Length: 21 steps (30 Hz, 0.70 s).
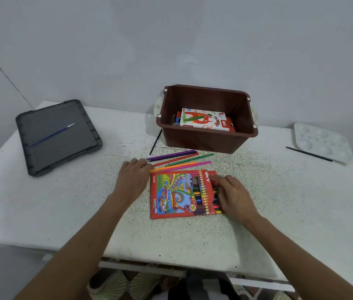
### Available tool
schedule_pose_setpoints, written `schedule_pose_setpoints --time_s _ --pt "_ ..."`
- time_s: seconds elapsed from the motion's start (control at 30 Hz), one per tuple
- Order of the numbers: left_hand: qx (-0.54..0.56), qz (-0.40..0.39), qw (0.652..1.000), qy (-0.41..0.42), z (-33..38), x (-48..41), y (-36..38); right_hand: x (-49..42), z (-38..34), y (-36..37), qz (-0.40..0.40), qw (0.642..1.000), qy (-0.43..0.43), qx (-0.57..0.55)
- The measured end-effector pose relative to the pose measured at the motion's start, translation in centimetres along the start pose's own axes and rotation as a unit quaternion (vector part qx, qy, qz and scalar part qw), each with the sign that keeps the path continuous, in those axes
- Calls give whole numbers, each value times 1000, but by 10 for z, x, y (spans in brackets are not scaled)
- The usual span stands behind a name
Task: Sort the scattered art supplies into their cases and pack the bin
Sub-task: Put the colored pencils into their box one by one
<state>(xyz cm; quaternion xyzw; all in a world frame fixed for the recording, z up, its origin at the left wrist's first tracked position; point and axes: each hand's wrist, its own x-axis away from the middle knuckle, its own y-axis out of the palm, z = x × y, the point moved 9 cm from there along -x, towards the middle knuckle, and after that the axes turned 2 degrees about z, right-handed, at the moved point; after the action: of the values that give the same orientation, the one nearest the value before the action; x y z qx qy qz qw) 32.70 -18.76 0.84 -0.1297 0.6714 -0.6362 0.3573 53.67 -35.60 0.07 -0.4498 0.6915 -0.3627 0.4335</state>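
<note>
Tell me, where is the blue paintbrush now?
In the head view, the blue paintbrush lies on the grey lid at the table's far left, left of the brown bin.

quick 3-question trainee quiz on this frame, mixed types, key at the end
1. True or false: the oil pastels box lies inside the brown bin.
2. Which hand rests on the coloured pencil case? A left B right
3. Fill in: a blue paintbrush lies on the grey ___.

Key: 1 true; 2 B, right hand, while the left hand reaches the loose pencils; 3 lid.
</note>
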Motion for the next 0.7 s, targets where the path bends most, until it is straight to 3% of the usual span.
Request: schedule_pose_setpoints --time_s 0.2,0.33,0.43,0.6,0.7 --pt "-26 -3 999 -40 -6 7 5 9 -2 -2 16 999 16 -22" --pt "67 69 985 -140 -13 16 -8 9 -7 -7 19 999 19 -25" --pt "219 77 948 -219 -9 20 -12 8 -18 -10 34 999 -5 -12" --pt "399 33 850 -342 7 27 -8 -2 -45 -10 48 997 -47 -24" --pt "471 3 809 -352 17 28 2 -8 -56 -8 43 996 -56 -45"
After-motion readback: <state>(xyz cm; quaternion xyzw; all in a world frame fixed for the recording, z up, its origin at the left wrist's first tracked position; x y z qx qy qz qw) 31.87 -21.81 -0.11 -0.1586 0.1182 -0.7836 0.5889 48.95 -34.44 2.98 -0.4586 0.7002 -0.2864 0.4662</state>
